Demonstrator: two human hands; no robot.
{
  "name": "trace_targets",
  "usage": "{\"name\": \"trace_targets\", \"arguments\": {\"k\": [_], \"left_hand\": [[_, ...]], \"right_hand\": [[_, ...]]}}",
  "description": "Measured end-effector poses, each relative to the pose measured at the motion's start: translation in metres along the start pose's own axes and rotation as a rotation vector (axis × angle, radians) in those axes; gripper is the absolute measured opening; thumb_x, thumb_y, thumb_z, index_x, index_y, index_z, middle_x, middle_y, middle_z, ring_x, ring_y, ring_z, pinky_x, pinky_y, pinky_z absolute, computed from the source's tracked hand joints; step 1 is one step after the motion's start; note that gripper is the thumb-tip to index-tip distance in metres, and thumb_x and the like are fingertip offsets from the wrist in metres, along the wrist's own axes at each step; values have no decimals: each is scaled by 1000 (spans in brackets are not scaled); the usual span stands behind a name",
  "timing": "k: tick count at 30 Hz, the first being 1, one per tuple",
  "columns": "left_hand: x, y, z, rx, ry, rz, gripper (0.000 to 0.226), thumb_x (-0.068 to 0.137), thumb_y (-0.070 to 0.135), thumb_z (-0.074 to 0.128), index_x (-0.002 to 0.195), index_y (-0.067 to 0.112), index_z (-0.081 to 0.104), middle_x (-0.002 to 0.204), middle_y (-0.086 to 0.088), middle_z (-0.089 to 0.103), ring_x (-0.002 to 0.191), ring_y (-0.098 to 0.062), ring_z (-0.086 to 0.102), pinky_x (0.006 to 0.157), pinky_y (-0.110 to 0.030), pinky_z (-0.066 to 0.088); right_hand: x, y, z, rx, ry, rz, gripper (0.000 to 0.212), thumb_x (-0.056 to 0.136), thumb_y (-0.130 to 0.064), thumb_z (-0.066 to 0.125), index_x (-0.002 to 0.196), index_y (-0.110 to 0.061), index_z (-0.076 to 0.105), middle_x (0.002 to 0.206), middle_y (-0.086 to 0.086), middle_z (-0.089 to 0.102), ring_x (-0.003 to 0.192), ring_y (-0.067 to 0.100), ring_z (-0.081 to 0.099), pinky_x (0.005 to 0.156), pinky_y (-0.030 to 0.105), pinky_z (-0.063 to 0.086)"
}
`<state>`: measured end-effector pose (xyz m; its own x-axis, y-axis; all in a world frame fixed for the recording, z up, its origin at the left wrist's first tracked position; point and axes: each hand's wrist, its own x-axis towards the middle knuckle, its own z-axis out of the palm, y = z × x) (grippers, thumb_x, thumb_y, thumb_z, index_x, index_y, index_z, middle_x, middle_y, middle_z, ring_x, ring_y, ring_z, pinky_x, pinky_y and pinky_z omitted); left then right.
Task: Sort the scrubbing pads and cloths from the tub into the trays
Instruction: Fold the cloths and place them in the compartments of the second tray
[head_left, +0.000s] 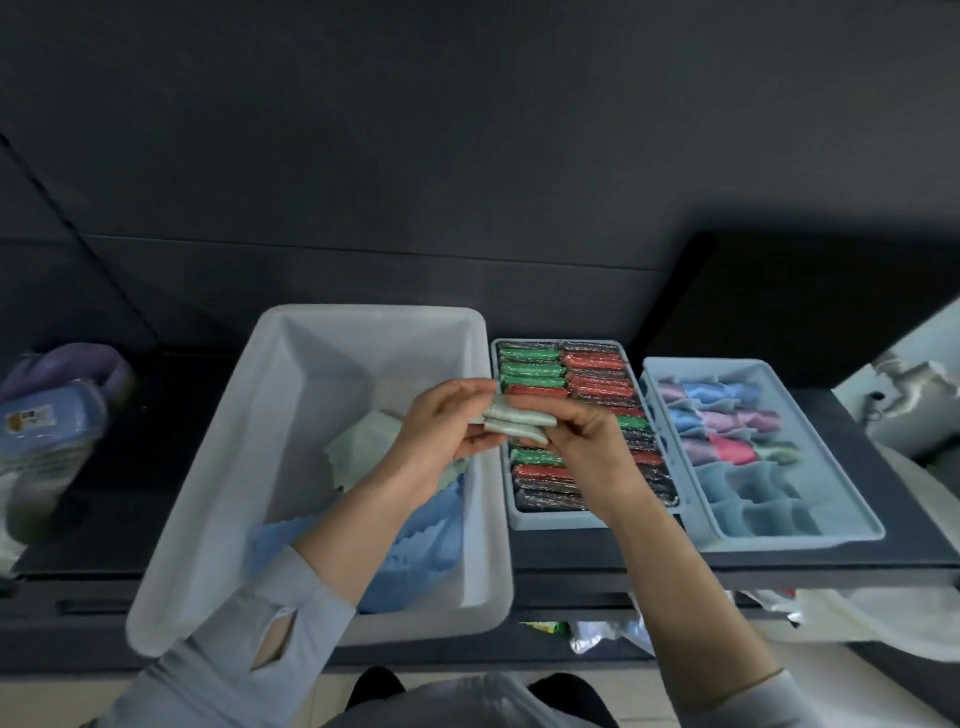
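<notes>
Above the tub's (311, 467) right rim, your left hand (441, 421) and right hand (576, 441) both pinch the folded pale cloth (517, 421), keeping it compact for the cloth tray (852, 519)

The scene was dim overall, the dark wall and counter (571, 561) swallowing most light. Soft, even light fell from above onto the pale tub (363, 332), whose rim looked bright, with only a faint shadow on its inner wall. The wide lens bowed straight lines toward the edges, and the blue package (47, 431) at the far left was smeared and out of focus. Both hands showed slight motion blur. A washed-out bright patch sat at the right edge.
</notes>
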<state>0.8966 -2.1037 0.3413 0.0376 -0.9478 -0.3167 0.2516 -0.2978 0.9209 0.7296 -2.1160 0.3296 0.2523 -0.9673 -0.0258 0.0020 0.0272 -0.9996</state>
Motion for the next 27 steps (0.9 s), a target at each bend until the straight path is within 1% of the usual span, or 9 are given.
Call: {"name": "trace_targets", "arguments": {"k": [4,9,14,17,18,20,22,24,27], "left_hand": [[7,-22,52,109,-38,68,29,89,-3,62,116,9,65,111,-13,67,89,-15,70,75,-24,58],[15,-46,123,228,-83,103,28,88,-2,64,109,15,66,110,-4,66,90,-13,71,75,-24,57],[27,-81,189,440,-141,200,29,85,1,68,101,25,68,107,6,68,91,-7,69,77,-24,57],[34,-103,216,636,-179,313,32,85,2,68,108,25,67,110,12,68,95,0,66,80,-18,53],[37,-111,221,766,-159,385,33,85,4,69,111,22,66,112,12,67,99,0,64,85,-19,52],[40,-124,224,1082,-108,528,34,83,9,71,115,19,67,117,8,64,109,-8,58,96,-24,47],[42,-135,220,1313,-71,592,34,83,16,73,116,16,67,118,2,62,115,-17,53,102,-32,44],[44,-144,213,1443,-49,608,35,85,22,70,118,12,67,121,-1,62,120,-21,50,107,-36,42],[46,-154,206,1498,-41,667,34,90,27,61,118,9,68,125,-3,61,126,-22,46,109,-36,38]], "right_hand": [[-12,1,-57,34,16,112,55,90,16,31,104,-14,76,112,5,73,111,20,65,95,37,53],[-30,5,-136,211,80,283,24,100,-19,52,113,-5,66,108,20,70,97,30,70,81,34,59],[-45,23,-218,113,18,325,19,93,-4,60,111,-4,66,104,20,68,87,22,71,73,25,58],[-50,34,-268,-68,71,310,22,89,2,64,102,-14,68,92,15,63,80,18,67,75,31,61],[-51,37,-283,-226,111,290,22,88,1,66,100,-18,68,87,10,62,75,14,65,76,30,60],[-50,41,-309,-647,151,237,20,85,-8,71,101,-22,69,77,-2,63,67,7,61,71,14,52],[-45,47,-319,-907,97,185,22,84,-17,72,105,-25,70,81,-3,65,72,12,61,69,20,48],[-39,54,-314,-944,19,145,25,83,-20,73,107,-24,70,86,0,68,79,20,62,74,31,48],[-26,72,-294,-944,-40,89,24,82,-19,75,105,-21,71,80,-4,64,78,18,58,72,31,45]]}}
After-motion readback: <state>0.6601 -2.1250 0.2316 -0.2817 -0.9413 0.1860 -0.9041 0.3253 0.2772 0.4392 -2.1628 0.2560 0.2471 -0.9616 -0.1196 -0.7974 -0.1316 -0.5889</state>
